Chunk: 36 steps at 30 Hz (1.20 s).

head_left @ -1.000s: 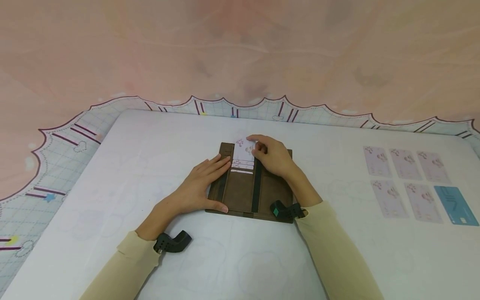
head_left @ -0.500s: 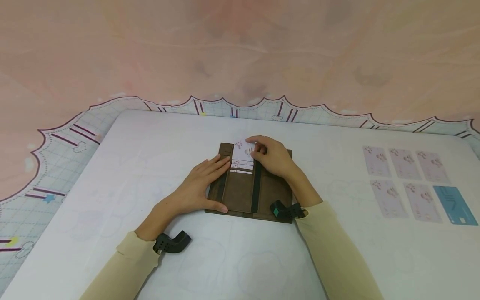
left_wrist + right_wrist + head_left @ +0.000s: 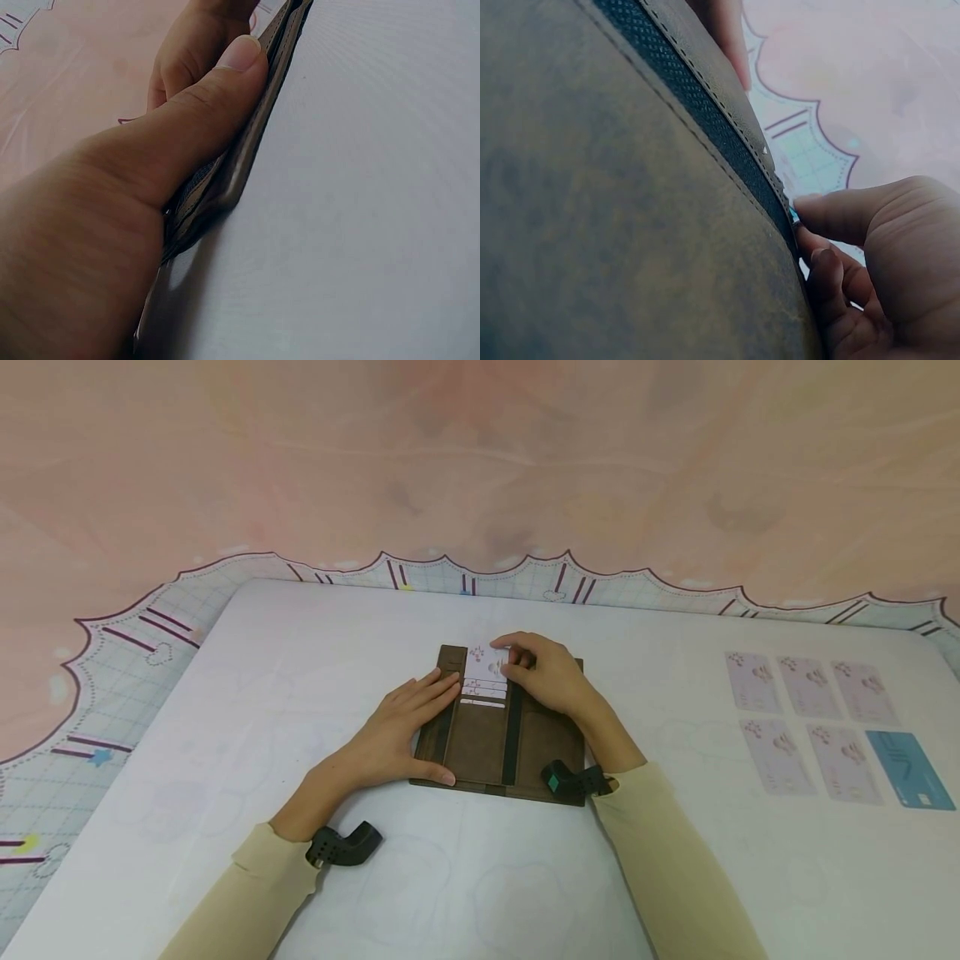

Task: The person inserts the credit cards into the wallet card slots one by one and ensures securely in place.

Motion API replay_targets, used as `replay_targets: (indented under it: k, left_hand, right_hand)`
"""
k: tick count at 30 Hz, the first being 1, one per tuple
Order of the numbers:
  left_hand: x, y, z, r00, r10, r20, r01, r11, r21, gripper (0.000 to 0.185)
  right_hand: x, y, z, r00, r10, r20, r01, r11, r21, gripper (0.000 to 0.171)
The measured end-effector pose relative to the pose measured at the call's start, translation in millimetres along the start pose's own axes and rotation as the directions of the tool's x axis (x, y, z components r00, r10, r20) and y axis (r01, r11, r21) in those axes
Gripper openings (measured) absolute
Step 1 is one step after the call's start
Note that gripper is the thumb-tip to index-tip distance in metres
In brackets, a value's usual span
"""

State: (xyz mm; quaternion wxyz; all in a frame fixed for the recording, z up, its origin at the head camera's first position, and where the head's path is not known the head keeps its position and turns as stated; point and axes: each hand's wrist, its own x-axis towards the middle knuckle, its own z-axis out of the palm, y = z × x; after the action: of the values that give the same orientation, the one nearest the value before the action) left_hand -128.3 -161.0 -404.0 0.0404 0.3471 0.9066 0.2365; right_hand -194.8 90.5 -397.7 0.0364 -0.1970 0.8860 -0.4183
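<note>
An opened brown leather wallet point(image 3: 476, 743) lies in the middle of the table in the head view. From one of its card slots stands a white card point(image 3: 483, 664) with a pink floral print, and edges of several more cards show just below. My left hand point(image 3: 397, 731) rests spread on the wallet's left side; its thumb point(image 3: 199, 101) lies over the lower edge in the left wrist view. My right hand point(image 3: 550, 675) holds the card at its right side and top, index finger at the upper edge. In the right wrist view, the wallet point(image 3: 667, 217) mostly hides the card.
To the right lie several pale pink floral cards point(image 3: 777, 758) in two rows, with a blue card point(image 3: 911, 770) at the end of the nearer row. The white table point(image 3: 225, 760) ends at the back along a patterned scalloped border point(image 3: 487, 581).
The card under my right fingers has slid a little further down into its slot, and the index finger has come down slightly with it. My left hand stays in place.
</note>
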Motion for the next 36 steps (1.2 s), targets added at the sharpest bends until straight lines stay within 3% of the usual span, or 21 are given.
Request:
replay_targets:
  k: [36]
  left_hand:
    - [0.2,-1.9,1.1,1.0,0.01,-0.002,-0.01,1.0,0.011,0.113]
  right_hand:
    - [-0.6,2.6,-1.2,1.0,-0.031,0.006,0.031,0.999,0.033,0.026]
